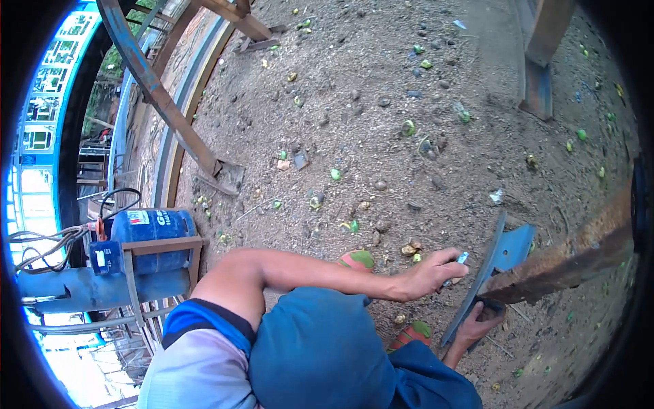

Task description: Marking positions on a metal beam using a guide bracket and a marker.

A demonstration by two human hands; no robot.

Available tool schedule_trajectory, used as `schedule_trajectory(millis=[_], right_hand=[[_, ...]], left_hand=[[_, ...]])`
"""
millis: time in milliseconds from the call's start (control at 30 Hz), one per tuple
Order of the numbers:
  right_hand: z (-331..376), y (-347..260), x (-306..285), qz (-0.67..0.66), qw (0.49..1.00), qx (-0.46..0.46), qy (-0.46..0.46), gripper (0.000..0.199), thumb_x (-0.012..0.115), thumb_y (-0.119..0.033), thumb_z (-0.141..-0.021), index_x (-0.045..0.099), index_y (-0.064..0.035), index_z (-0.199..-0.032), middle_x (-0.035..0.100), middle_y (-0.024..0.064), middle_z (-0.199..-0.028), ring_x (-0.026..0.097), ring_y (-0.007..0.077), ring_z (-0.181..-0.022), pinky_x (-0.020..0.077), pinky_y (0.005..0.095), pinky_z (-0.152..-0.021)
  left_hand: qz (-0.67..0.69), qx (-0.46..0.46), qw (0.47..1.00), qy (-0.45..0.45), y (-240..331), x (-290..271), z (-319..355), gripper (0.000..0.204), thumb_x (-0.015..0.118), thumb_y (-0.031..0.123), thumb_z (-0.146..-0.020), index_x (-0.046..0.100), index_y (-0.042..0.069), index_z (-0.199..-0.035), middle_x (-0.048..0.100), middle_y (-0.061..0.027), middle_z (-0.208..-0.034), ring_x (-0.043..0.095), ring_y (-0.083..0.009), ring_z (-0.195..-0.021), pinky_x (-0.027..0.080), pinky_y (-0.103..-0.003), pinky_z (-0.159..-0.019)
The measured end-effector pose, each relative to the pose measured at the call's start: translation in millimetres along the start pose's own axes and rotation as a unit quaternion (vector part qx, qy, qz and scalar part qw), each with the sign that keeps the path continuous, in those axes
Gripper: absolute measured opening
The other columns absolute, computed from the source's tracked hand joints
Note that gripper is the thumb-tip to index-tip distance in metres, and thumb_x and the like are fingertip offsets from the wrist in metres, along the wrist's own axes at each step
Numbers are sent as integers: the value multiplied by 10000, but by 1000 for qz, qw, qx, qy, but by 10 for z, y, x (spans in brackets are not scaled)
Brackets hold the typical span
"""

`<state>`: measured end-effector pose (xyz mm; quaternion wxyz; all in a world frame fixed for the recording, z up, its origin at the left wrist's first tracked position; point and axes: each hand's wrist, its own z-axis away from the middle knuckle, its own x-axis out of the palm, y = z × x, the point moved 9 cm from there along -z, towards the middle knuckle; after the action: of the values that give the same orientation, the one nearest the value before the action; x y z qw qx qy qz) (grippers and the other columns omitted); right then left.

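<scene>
One left hand (429, 275) and one right hand (475, 327) are showing, one small pale blue object (463, 258) is poking out, two sandals (417, 331) and four metal legs (575, 245) are appearing, one dark blue cylinder (162, 244) is sitting leftward, and green pieces (335, 174) too many to count are dotting the ground (272, 136).

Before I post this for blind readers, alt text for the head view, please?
Seen from above, a left hand holds a small object near a blue plate by a rusty beam; the right hand is at the plate. Gravelly ground spreads beyond, blue cylinder at left.
</scene>
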<state>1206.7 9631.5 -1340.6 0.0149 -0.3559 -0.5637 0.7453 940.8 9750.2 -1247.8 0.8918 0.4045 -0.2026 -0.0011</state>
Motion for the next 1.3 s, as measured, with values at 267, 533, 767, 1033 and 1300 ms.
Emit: schedule_trajectory(millis=[267, 533, 767, 1033, 1300], right_hand=[[769, -27, -739, 209, 977, 35, -16, 671, 694, -209, -978, 360, -31, -1532, 669, 124, -1005, 652, 180, -848, 521, 297, -697], [1244, -277, -331, 17, 939, 159, -303, 533, 605, -162, -995, 430, -28, -1480, 659, 171, -1139, 691, 239, -937, 584, 337, -720], [1424, -942, 469, -137, 858, 329, -371, 500, 589, -186, -1003, 459, -31, -1459, 658, 162, -1123, 689, 253, -946, 574, 324, -748], [1432, -1391, 1039, -282, 760, 429, -398, 385, 598, -190, -990, 527, -3, -1319, 664, 235, -1177, 699, 359, -1059, 616, 395, -779], [1279, -791, 1062, -225, 800, 393, -394, 292, 615, -239, -1021, 630, -24, -1218, 746, 141, -1052, 723, 158, -860, 586, 293, -626]], left_hand=[[56, 4, 995, -77, -287, 57, -254, 540, 689, 414, -918, 591, 19, -1272, 591, -45, -950, 549, -120, -816, 458, -316, -674], [-63, 118, 964, -229, -96, 234, 12, 727, 774, 387, -783, 510, -23, -1321, 606, -223, -1174, 616, -385, -1083, 488, -463, -927], [-273, 232, 860, -363, -319, 150, 573, 729, 835, 352, -699, 514, -21, -1236, 592, -219, -1129, 616, -421, -1063, 497, -519, -908], [-308, 285, 907, 29, 498, -1841, 418, 144, 732, 137, -879, 679, 26, -956, 667, -138, -912, 667, -337, -825, 539, -425, -717], [-507, 32, 709, 488, 575, -4924, 898, 569, 665, 559, -951, 638, -9, -945, 684, -136, -866, 634, -280, -767, 499, -439, -727]])
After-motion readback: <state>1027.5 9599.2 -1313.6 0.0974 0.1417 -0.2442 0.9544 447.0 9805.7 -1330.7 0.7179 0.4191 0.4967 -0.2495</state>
